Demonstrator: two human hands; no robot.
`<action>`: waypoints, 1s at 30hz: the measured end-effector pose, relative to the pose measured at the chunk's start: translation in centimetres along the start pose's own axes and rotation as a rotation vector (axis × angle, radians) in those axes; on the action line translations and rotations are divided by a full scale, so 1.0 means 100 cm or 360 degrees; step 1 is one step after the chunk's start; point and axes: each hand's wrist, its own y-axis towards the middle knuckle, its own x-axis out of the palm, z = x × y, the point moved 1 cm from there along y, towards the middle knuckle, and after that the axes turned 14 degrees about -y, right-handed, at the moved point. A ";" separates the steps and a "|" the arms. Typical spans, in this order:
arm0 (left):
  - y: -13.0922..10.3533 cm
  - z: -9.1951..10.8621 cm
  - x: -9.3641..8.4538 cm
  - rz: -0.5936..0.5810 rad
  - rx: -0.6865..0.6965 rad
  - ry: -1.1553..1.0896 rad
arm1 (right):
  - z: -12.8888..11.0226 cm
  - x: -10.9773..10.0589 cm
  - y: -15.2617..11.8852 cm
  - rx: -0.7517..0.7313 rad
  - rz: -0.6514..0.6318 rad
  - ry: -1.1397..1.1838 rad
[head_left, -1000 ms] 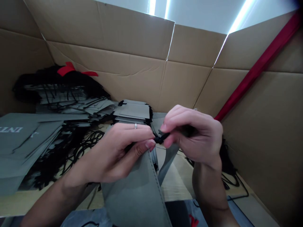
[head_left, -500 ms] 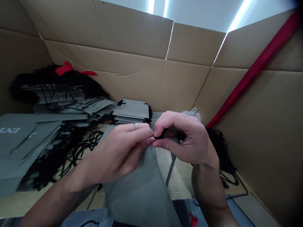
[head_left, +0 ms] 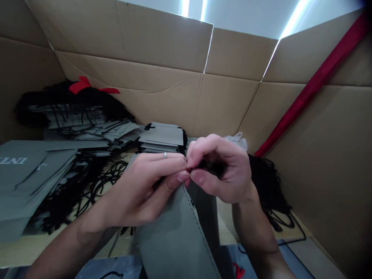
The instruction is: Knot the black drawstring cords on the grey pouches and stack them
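A grey bag (head_left: 174, 236) with a stitched edge hangs below my hands in the middle. My left hand (head_left: 145, 186), with a ring on one finger, pinches the bag's top corner between thumb and fingers. My right hand (head_left: 223, 166) is closed in a pinch, its fingertips meeting those of the left at that corner. Something black, seemingly a cord (head_left: 207, 162), lies inside the curl of its fingers, mostly in shadow. The exact spot where the cord meets the bag is hidden by the fingertips.
Grey bags with black cords lie in a pile (head_left: 37, 166) at the left, beside another stack (head_left: 162, 135) behind my hands. Black cords (head_left: 267, 186) lie in a bundle at the right. Cardboard walls (head_left: 174, 93) enclose the table (head_left: 229, 228); a red strip (head_left: 308, 93) slants down the right one.
The bag has turned slightly, and a darker side of it now shows beneath my right hand. My right hand has shifted a little left, its fingertips still against those of the left.
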 end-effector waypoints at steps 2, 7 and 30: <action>-0.001 -0.001 0.001 0.0078 0.0020 0.0121 | -0.001 -0.002 0.002 -0.0063 0.0052 -0.0211; 0.001 -0.002 0.004 0.0039 0.0014 0.0260 | -0.004 -0.012 0.006 -0.0186 0.0140 -0.0576; 0.002 -0.010 0.018 0.0222 -0.0205 0.0553 | -0.020 -0.006 0.004 -0.0114 0.0004 -0.1079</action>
